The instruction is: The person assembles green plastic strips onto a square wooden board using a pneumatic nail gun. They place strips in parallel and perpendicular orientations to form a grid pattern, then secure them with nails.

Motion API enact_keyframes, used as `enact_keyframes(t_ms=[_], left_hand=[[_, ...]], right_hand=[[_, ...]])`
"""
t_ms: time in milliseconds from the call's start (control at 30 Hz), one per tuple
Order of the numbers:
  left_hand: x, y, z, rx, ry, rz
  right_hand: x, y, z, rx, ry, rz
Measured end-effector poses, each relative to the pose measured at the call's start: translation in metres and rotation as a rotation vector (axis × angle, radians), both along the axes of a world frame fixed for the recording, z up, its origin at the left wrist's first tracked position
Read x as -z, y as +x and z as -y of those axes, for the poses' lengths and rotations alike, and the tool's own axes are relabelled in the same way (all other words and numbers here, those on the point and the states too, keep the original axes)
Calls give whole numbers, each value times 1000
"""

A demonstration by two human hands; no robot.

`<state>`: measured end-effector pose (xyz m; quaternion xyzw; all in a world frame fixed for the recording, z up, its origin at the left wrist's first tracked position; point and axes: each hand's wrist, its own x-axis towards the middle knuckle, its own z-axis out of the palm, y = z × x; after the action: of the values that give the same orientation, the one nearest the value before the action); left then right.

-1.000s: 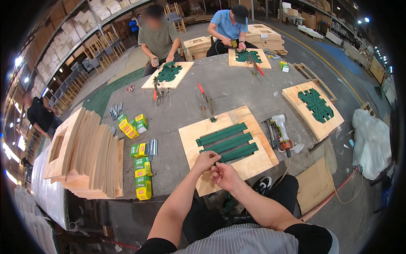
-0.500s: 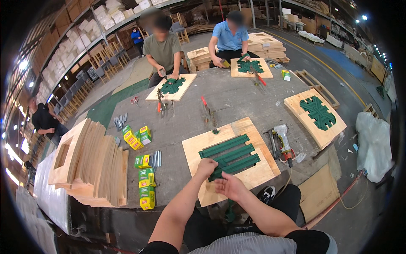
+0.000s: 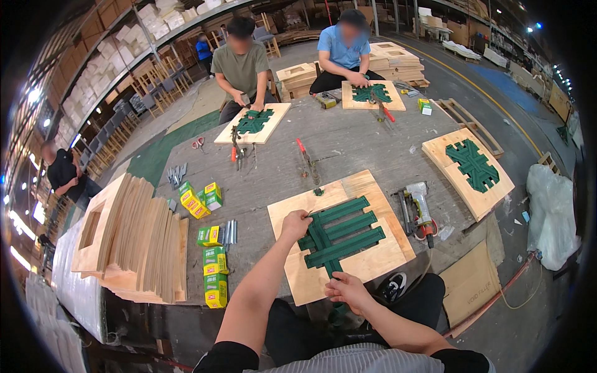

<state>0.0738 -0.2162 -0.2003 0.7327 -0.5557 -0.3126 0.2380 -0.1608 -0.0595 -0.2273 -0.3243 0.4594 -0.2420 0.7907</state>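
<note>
In front of me a plywood board point(image 3: 395, 244) lies at a slant on the table, overhanging its near edge. Three parallel green webbing strips point(image 3: 349, 231) run across it. Another green webbing strap point(image 3: 321, 241) crosses them near their left ends. My left hand point(image 3: 295, 225) pinches this strap's far end at the upper left of the webbing. Closer to me, my right hand point(image 3: 349, 292) has its fingers closed on the strap's near part, by the board's front edge. The strap's tail hangs below the board, partly hidden by the right hand.
A staple gun point(image 3: 421, 212) with a hose lies right of the board. Yellow-green boxes point(image 3: 215, 260) and a stack of wooden frames point(image 3: 140, 239) stand left. Red-handled pliers point(image 3: 305, 155) lie beyond. Two co-workers handle webbed boards point(image 3: 273, 127) across the table.
My left hand has moved away from me to the strap's far end, and my right hand toward the board's near edge. The strap now lies stretched across the three strips.
</note>
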Motion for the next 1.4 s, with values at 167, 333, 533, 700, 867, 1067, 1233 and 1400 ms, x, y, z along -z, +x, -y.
enact_keyframes(t_ms=[167,333,533,700,867,1067,1233,1400], left_hand=[[11,9,1,-66,-5,-128],[21,4,8,-13,-28,-71],[35,22,5,-122,-50,-221],[28,8,31,-112,-2,-39],[37,22,38,-133,128,-36],[27,56,51,-367,116,-690],[19,42,58,-79,112,-365],[24,55,56,88,-70,98]], right_hand=[[-11,37,48,56,33,236],[0,81,116,256,212,497],[15,113,144,302,405,806],[25,108,178,297,455,1035],[-7,107,153,347,348,553],[4,67,70,12,-416,46],[23,41,48,32,-611,-81],[19,50,33,-38,-789,-168]])
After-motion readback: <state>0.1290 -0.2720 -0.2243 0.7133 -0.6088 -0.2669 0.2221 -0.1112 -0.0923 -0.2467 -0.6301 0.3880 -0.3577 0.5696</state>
